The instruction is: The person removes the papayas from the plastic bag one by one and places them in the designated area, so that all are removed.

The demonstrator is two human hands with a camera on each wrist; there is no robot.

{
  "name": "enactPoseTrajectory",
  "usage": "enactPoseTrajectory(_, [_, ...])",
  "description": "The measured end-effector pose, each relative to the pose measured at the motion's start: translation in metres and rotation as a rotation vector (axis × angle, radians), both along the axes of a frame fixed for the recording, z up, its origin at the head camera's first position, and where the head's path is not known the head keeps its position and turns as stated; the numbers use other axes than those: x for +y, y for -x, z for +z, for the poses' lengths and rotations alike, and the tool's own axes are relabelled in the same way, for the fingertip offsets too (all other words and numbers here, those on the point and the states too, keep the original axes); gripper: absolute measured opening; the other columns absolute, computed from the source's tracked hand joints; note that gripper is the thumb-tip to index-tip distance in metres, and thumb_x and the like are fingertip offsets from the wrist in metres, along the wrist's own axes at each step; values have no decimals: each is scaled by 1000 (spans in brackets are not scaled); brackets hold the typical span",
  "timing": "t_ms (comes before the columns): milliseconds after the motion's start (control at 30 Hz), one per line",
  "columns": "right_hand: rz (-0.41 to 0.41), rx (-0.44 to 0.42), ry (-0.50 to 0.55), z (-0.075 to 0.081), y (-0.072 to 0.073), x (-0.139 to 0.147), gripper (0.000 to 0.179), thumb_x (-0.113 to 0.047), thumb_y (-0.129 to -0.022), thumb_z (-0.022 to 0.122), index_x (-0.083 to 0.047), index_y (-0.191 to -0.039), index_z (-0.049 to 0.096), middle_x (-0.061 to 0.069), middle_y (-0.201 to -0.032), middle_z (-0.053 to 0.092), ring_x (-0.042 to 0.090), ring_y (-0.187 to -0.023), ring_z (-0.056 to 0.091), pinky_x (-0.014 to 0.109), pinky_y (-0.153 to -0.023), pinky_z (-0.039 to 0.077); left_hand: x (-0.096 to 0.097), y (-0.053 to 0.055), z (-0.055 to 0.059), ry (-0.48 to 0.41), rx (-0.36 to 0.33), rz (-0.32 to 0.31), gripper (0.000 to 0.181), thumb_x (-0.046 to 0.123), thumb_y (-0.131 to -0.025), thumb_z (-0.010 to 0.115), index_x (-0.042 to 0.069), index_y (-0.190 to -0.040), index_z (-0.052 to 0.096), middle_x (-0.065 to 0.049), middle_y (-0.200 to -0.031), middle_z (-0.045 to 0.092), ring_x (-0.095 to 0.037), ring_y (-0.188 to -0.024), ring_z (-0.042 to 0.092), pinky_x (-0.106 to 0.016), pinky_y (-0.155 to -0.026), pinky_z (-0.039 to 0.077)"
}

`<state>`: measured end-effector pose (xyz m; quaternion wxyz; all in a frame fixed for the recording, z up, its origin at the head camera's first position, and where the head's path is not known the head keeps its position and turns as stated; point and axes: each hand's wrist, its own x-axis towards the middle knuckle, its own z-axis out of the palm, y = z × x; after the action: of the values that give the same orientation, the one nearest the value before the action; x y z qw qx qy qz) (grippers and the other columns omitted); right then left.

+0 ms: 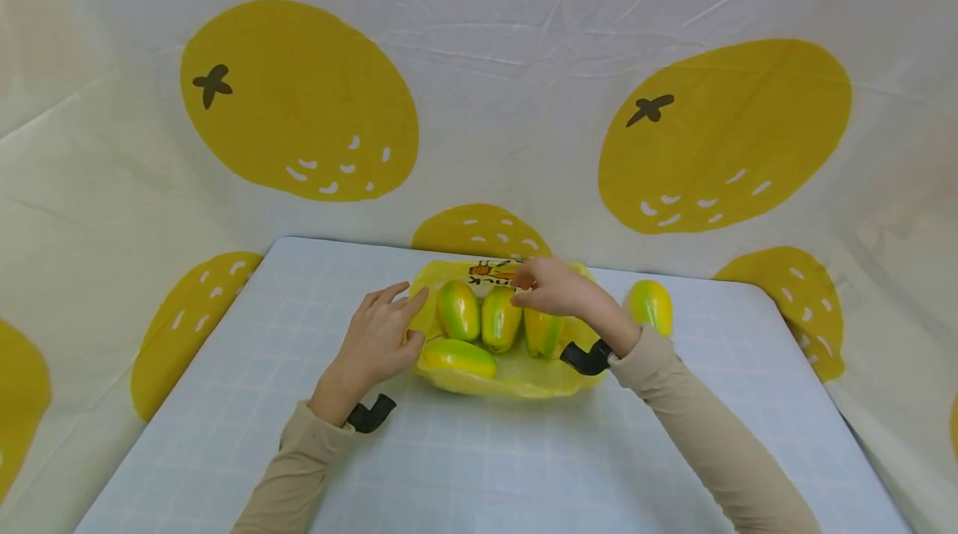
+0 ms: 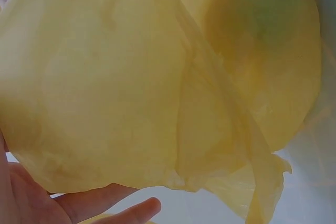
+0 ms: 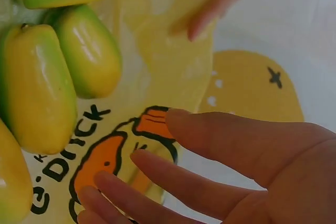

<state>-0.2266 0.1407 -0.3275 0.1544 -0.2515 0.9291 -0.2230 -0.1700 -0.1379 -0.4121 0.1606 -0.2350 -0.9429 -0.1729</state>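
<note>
A yellow plastic bag (image 1: 516, 380) lies spread wide on the table, with several yellow-green mango-like fruits (image 1: 458, 311) on it. My left hand (image 1: 382, 334) is at the bag's left edge, fingers spread. In the left wrist view its fingers (image 2: 100, 200) reach along the lower edge of the yellow plastic, which covers most of that view. Over the bag's far right part hovers my right hand (image 1: 557, 289). The right wrist view has its thumb and fingers apart beside the printed duck (image 3: 105, 163), nothing between them.
Another yellow-green fruit (image 1: 651, 307) lies on the table right of the bag, beyond my right forearm. The table (image 1: 479, 467) has a pale checked cover. Behind it hangs a white cloth (image 1: 509, 101) printed with large yellow fruits. Black wrist mounts (image 1: 372, 413) stick out at both cuffs.
</note>
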Motion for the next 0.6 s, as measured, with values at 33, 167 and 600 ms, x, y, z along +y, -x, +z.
enactPoseTrajectory(33, [-8,-8,-23,-2,1,-2,39,-19,-94,64,5,-125,65,21,-123,65,36,-113,62,47,-95,51,0,0,0,0,-1,-1,54,12,-81,58,0,-134,61,-18,-120,69,-38,-130,49,-57,-106,37])
enactPoseTrajectory(167, [-54,-33,-113,-10,5,-8,43,-19,-95,63,6,-129,61,22,-129,61,36,-117,59,47,-97,49,0,0,0,1,1,-1,54,11,-81,58,0,-134,61,-18,-120,69,-38,-130,49,-57,-106,37])
enactPoseTrajectory(600, [-142,-21,-293,-33,8,-4,24,-4,-86,64,6,-108,62,16,-92,61,25,-75,51,34,-67,45,-1,0,1,6,31,-14,54,8,-80,57,-2,-133,61,-20,-119,68,-39,-129,50,-57,-105,38])
